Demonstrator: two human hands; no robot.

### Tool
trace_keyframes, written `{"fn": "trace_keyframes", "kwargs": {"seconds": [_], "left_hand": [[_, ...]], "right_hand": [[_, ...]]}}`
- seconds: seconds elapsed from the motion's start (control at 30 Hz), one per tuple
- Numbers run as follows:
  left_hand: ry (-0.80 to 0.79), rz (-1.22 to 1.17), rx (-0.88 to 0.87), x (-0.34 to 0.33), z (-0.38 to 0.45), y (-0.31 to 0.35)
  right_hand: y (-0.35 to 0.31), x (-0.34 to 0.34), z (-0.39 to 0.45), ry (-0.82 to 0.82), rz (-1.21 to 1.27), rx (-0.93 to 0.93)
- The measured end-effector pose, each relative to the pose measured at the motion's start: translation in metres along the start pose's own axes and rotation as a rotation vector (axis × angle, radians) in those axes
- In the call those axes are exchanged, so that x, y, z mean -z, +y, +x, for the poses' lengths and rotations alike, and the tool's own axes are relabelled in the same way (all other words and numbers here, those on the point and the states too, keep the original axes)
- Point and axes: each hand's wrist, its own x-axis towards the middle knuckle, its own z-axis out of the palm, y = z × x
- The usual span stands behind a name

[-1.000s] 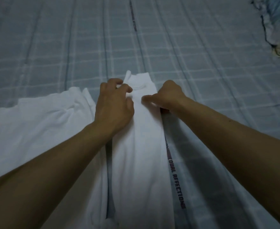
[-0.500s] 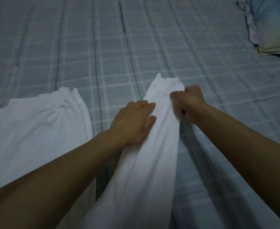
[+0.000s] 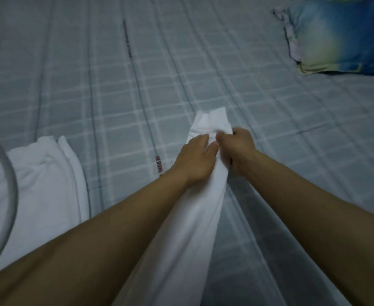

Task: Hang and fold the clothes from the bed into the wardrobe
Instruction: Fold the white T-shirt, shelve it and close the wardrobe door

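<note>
Fingertips (image 3: pixel 206 136) of the left hand (image 3: pixel 196 159) press together on the white cloth (image 3: pixel 208 127), thumb tucked against its side, so the hand reads as pinched on the fabric near its far end. Just beside it, the right hand (image 3: pixel 239 143) is curled into a fist on the same cloth, knuckles up; the fabric disappears into that fist, though the exact hold under the fingers cannot be seen. The two hands nearly touch, with the cloth's short end sticking out past them, away from the person.

From the hands, the cloth runs back toward the person as one long narrow strip between the forearms, seemingly lifted a little off the bed (image 3: pixel 115 96) near the grip. To the left of this strip, apart from it, a second white garment (image 3: pixel 40 180) lies flat on the checked sheet. Far to the strip's right, at the bed's upper corner, sits a blue and yellow pillow (image 3: pixel 340 38). A curved pale object (image 3: pixel 9 180), too blurred to identify, crosses the second garment's left part.

Folding seems to be the step in hand: the garment is narrowed lengthwise and gripped at one end. Next would likely be carrying that held end back over the strip toward the person, keeping both edges aligned so the layers stay square. The wardrobe is out of view.
</note>
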Motion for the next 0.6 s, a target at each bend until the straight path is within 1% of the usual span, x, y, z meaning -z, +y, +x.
{"fn": "trace_keyframes", "kwargs": {"seconds": [0.1, 0.17, 0.23, 0.33, 0.43, 0.5, 0.6], "left_hand": [[0.014, 0.022, 0.024, -0.009, -0.001, 0.008], [0.009, -0.004, 0.041, -0.007, -0.005, 0.012], [0.03, -0.067, 0.053, -0.001, -0.012, 0.017], [0.116, -0.185, 0.061, 0.017, -0.028, 0.024], [0.21, -0.376, -0.009, 0.044, -0.051, 0.035], [0.236, -0.54, -0.051, 0.067, -0.069, 0.04], [0.262, -0.692, -0.092, 0.106, -0.1, 0.043]], "right_hand": [[-0.001, 0.009, -0.009, -0.02, 0.045, -0.128], [-0.008, 0.011, -0.018, -0.046, 0.107, -0.126], [-0.017, 0.012, -0.03, -0.101, 0.132, -0.08], [-0.033, 0.011, -0.056, -0.169, 0.123, 0.08], [-0.049, 0.006, -0.091, -0.221, 0.153, 0.266], [-0.062, 0.002, -0.115, -0.275, 0.16, 0.399], [-0.078, -0.015, -0.147, -0.317, 0.082, 0.632]]}}
